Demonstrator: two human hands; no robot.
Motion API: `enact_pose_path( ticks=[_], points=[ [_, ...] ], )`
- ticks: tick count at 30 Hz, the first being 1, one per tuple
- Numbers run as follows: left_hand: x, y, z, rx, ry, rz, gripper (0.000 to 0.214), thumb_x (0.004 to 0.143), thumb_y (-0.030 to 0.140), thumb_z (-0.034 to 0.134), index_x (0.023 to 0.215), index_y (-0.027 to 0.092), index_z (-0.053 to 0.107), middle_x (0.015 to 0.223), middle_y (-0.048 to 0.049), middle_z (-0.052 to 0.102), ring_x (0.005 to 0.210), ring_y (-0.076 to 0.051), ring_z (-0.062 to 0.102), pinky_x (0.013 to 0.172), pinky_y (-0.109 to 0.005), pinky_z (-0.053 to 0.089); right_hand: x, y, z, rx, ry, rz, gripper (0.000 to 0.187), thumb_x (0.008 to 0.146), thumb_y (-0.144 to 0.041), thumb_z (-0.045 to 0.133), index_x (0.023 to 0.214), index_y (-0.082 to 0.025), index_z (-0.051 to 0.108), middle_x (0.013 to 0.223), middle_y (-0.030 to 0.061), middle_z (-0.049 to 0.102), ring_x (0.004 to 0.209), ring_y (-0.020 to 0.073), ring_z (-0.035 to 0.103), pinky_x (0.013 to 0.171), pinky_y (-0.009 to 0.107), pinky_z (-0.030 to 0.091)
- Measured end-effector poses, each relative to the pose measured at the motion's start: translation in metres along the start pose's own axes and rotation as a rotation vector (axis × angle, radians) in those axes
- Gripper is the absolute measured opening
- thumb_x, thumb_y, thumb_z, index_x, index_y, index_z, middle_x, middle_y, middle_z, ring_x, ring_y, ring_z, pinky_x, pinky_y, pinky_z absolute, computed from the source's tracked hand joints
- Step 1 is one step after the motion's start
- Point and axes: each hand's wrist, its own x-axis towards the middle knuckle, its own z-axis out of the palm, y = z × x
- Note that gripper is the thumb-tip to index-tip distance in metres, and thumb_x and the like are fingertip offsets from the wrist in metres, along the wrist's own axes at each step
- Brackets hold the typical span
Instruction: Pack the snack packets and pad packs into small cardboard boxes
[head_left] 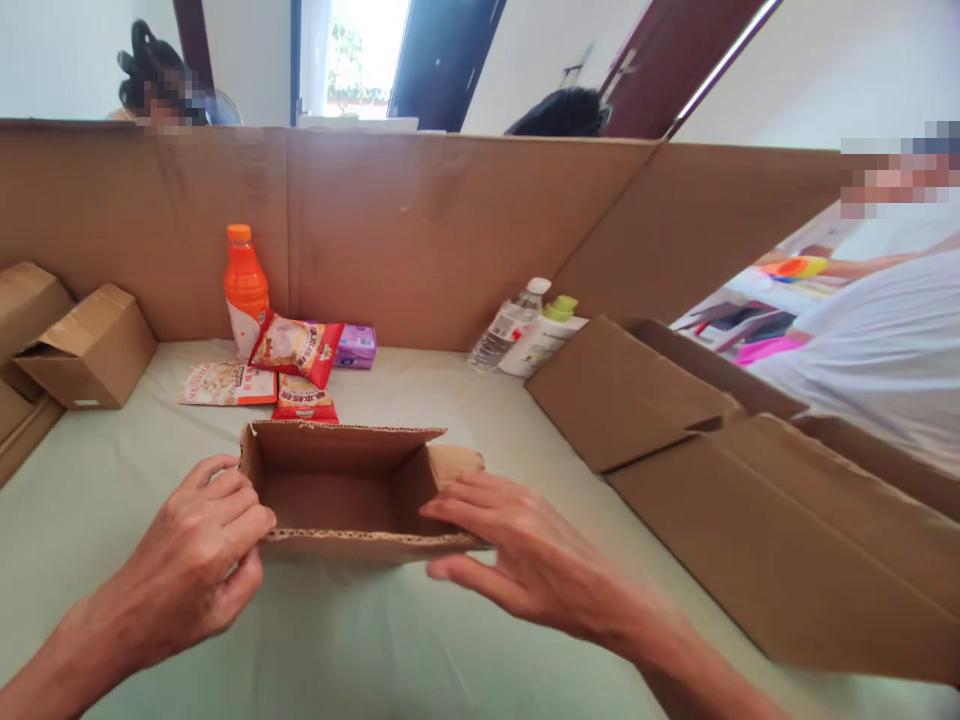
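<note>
An open cardboard box (341, 432) stands before me on the pale green cloth (360, 640), its inside bare. My left hand (202, 550) is closed on the box's left end, fingers curled over the edge. At the right end, my right hand (517, 550) grips the near corner, fingers over the rim by a folded flap (456, 462) and thumb below outside. Just behind the box lie two red snack packets (296, 346), one partly over the other, and a flat pink-white packet (226, 384).
An orange bottle (246, 285) and a purple pack (356, 346) stand by the cardboard wall (420, 230). A clear bottle (504, 328) and a green-capped white bottle (544, 335) lean at the right. Cardboard boxes (780, 530) line the right, others (101, 345) the left. A person (885, 330) is beyond.
</note>
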Motion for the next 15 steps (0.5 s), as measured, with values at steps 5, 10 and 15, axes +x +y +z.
enact_pose_path(
  ticks=[5, 10, 15],
  points=[
    [-0.017, -0.006, -0.008, -0.112, 0.003, -0.053, 0.022, 0.084, 0.002, 0.047, 0.081, 0.021, 0.059, 0.070, 0.0009, 0.056, 0.072, -0.017, 0.052, 0.100, -0.043, 0.046, 0.030, 0.028, -0.012, 0.389, 0.325, 0.309, 0.040, 0.096, -0.057, 0.057, 0.093, -0.023, 0.076, 0.079, 0.0059, 0.075, 0.069, 0.0198, 0.069, 0.065, 0.033, 0.055],
    [-0.032, -0.004, 0.005, -0.207, 0.078, -0.159, 0.025, 0.083, 0.001, 0.045, 0.085, 0.022, 0.059, 0.072, 0.0004, 0.057, 0.076, -0.018, 0.053, 0.104, -0.045, 0.045, 0.137, 0.090, 0.035, 0.729, 0.420, 0.723, 0.035, 0.077, -0.047, 0.078, 0.090, -0.016, 0.071, 0.083, 0.0075, 0.073, 0.075, 0.0194, 0.066, 0.056, 0.027, 0.047],
    [-0.034, -0.004, 0.014, -0.254, 0.132, -0.198, 0.026, 0.079, 0.001, 0.047, 0.086, 0.023, 0.059, 0.072, 0.0001, 0.056, 0.076, -0.018, 0.052, 0.103, -0.044, 0.049, 0.239, 0.120, 0.108, 0.814, 0.359, 0.755, 0.031, 0.090, -0.045, 0.071, 0.092, -0.014, 0.067, 0.081, 0.0021, 0.068, 0.067, 0.0131, 0.063, 0.056, 0.025, 0.048]
  ],
)
